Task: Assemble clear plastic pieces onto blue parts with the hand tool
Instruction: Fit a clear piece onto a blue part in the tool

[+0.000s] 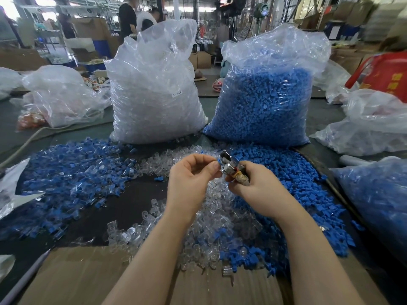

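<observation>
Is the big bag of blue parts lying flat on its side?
No, the bag of blue parts stands upright on the table, its open top bunched above.

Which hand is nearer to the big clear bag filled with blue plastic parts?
Right. The right hand, gripping the metal hand tool, sits just below the bag of blue parts; the left hand lies farther left, nearer the clear-piece bag.

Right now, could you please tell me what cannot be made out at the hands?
- Blue part, head view: mostly hidden by the left hand's fingertips.
- Hand tool: handle hidden inside the right hand.
- Whether a clear piece is fitted: too small to tell.
</observation>
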A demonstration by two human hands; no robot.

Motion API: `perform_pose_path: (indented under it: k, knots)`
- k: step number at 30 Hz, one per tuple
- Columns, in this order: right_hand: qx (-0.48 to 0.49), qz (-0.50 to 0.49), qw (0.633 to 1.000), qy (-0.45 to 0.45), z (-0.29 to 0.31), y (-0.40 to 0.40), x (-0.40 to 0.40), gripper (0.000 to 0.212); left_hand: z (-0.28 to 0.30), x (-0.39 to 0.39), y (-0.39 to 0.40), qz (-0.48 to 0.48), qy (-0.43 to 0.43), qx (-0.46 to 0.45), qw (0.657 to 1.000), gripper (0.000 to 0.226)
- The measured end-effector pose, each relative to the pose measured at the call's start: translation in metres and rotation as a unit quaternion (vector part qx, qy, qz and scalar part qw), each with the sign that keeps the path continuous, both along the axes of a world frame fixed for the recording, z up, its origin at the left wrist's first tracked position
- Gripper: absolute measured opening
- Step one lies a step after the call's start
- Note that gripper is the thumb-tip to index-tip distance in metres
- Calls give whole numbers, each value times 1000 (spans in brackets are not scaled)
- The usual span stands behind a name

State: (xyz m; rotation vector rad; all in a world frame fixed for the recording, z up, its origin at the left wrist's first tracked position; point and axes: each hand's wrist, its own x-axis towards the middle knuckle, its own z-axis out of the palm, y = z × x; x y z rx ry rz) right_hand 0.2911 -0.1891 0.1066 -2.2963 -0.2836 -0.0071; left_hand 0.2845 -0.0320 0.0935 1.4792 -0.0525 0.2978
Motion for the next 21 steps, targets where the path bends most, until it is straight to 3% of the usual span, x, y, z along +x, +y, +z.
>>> perform_pose_path:
  k: [18,21]
  knots:
    - [-42,-24,997,-60,-4,5,-3,8,3,-2,1,-8,-1,-9,1000,8]
    - [-67,-33,994,-78,-5,3,0,6,7,-1,6,-20,39,-63,997,7]
